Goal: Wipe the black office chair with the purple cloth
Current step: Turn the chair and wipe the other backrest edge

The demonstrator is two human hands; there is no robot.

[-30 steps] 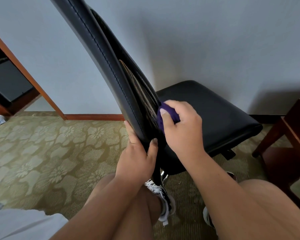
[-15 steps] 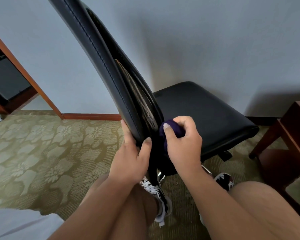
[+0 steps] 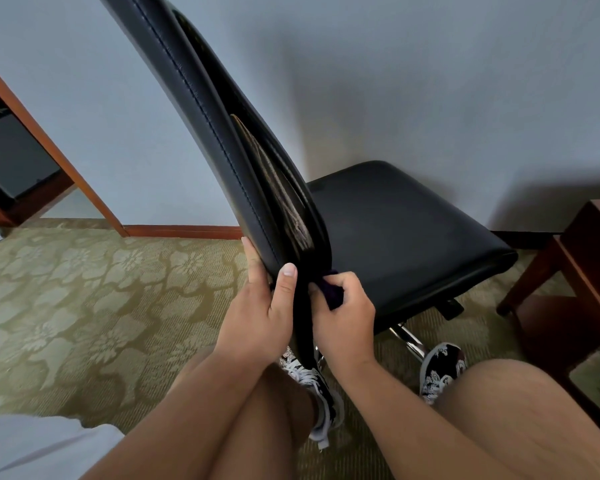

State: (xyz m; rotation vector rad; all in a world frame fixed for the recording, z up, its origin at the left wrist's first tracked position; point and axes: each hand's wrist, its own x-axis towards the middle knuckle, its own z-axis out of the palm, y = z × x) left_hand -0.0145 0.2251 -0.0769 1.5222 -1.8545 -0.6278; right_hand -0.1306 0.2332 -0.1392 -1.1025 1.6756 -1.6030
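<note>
Green carpet with a pale flower pattern covers the floor, and a grey wall with a wooden baseboard stands behind. On the left is a slanted wooden frame, and at the right edge is a dark wooden piece of furniture.

The black chair stands near the wall. It is seen from behind and from the side, so its backrest rises steeply up to the top of the view. A chrome leg shows under the seat.

The left hand grips the lower edge of the backrest: the thumb lies on the near side and one finger reaches up along the outer face. The other fingers are hidden.

The right hand is just beside it, on the seat side of the backrest. Its fingers are curled around the purple cloth, which is bunched up and only partly visible between the fingers. The cloth touches the lowest part of the backrest, close to where it meets the seat.

Both bare forearms and knees fill the bottom of the view. Two patterned shoes stand on the carpet under the chair.
</note>
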